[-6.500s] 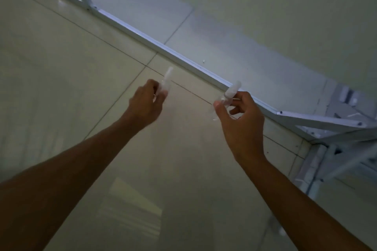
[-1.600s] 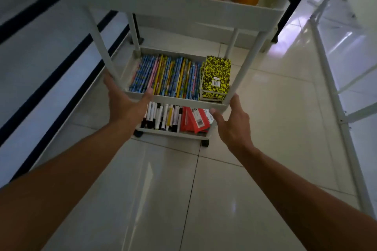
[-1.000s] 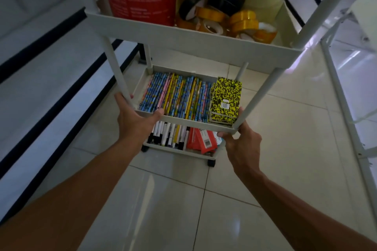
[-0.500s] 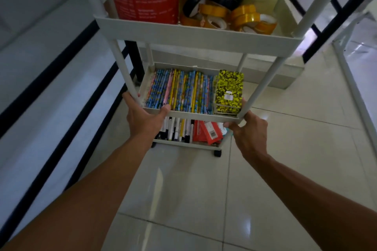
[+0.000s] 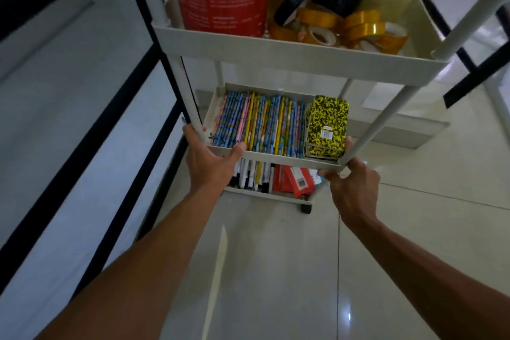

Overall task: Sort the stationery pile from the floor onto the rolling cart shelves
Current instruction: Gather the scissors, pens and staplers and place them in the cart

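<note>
Cart (image 5: 298,48), white, three-tiered, stood at frame centre. Left hand (image 5: 211,164) gripped the middle shelf's (image 5: 276,157) front rim at the left post; right hand (image 5: 352,188) clutched its right corner. Pencils (image 5: 259,123) and yellow notebooks (image 5: 327,124) lay just above both hands. Advice: move it with even, level force so stock stays put.

Glossy pale floor tiles (image 5: 276,270) reflect light beside black-framed glass panels (image 5: 69,119) at left.
</note>
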